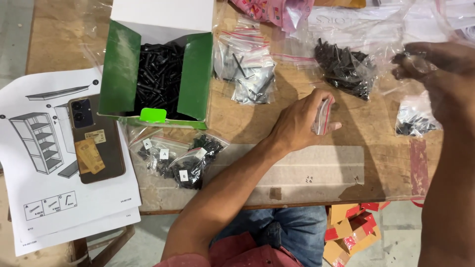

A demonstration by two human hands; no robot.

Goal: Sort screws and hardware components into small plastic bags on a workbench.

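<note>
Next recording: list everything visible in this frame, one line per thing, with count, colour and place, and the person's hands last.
Open cardboard box: one, green and white, full of black screws, table top left.
Smartphone: one, brown case, face down on the sheet.
Printed assembly sheets: a few, white, table's left edge.
Small labelled bags of black parts: several, clear, below the box.
Bags of black hex keys: several, clear with red strips, right of the box.
Large bag of black screws: one, clear, top right.
Small bag: one, clear, black parts, right edge.
Wooden table: one, brown.
Left hand: holds a stack of empty red-strip bags.
Right hand: blurred, pinching black pieces at the large bag.
</note>
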